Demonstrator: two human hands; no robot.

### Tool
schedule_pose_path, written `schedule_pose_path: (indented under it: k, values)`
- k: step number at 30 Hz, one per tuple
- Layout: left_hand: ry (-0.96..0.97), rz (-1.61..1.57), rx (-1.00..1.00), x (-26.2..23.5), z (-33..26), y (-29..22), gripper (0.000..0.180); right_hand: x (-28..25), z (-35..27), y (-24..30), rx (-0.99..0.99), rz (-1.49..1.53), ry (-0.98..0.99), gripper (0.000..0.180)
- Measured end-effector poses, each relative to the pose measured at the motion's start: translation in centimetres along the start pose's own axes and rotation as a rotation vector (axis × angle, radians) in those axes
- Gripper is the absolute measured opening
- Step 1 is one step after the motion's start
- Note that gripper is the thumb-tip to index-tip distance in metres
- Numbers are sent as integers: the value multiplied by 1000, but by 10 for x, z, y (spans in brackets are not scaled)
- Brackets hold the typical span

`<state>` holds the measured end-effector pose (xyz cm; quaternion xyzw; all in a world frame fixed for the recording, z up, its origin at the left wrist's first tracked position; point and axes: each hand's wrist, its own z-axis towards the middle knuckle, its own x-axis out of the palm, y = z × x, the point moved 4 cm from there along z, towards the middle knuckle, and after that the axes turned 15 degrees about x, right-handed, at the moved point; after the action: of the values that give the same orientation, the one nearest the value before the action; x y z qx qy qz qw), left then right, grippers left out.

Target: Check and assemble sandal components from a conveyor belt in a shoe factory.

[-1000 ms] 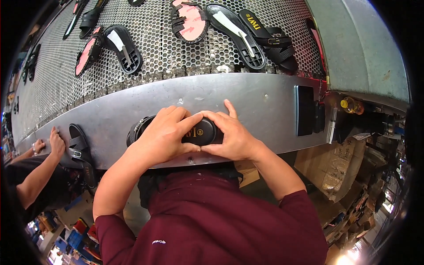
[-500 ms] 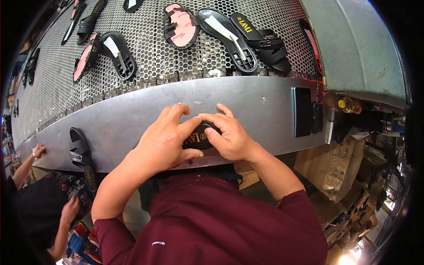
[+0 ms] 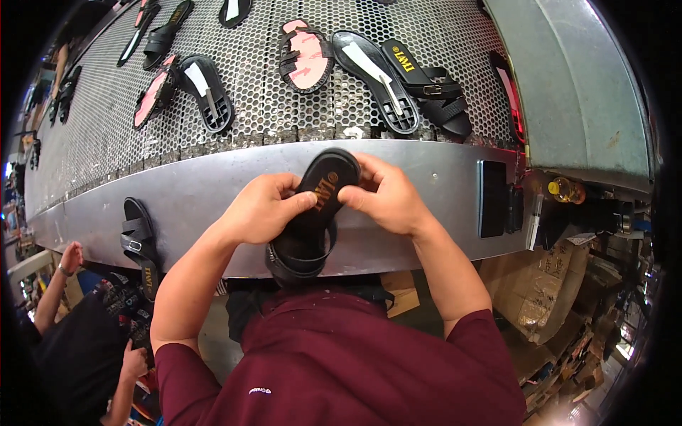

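Both hands hold one black strap sandal (image 3: pixel 317 213) over the grey metal ledge (image 3: pixel 213 192) of a perforated conveyor. My left hand (image 3: pixel 264 209) grips its left side with the thumb on the footbed. On the other side my right hand (image 3: pixel 386 195) pinches the heel end. The sandal stands tilted, footbed with yellow lettering facing me, strapped toe end pointing down toward my dark red shirt.
The perforated belt (image 3: pixel 263 106) carries black sandals (image 3: pixel 426 85), black soles (image 3: pixel 375 80) and pink-lined soles (image 3: pixel 307 53). Another black sandal (image 3: pixel 138 241) lies on the ledge at left. A person in black (image 3: pixel 78 341) works lower left. A yellow bottle (image 3: pixel 566 189) and cardboard boxes (image 3: pixel 547 298) are at right.
The sandal was cupped flat under both hands; now it is turned up, footbed showing. The belt's sandals have shifted right. The person at left has lowered their arm from the ledge.
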<state>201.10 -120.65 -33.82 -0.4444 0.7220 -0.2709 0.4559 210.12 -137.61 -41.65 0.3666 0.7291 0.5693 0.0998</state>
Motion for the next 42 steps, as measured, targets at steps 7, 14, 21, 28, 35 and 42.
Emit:
schedule_pose_path:
  k: [7, 14, 21, 28, 35, 42]
  values:
    - [-257, -157, 28, 10, 5, 4, 25, 31, -3, -15, 317, 143, 265, 28]
    - [-228, -1055, 180, 27, -17, 42, 40, 11, -4, -15, 267, 227, 233, 26]
    - [-158, -1149, 176, 86, -60, 42, 68, 1, -11, -7, 310, 152, 199, 24]
    - [-341, -836, 17, 100, -44, 41, 34, -1, -8, 1, 302, 180, 205, 24]
    - [-457, -893, 94, 104, -35, 22, 21, -9, -4, -7, 314, 101, 171, 26]
    - [-645, -979, 191, 90, -29, 17, 21, 0, -54, -49, 368, 318, 433, 33]
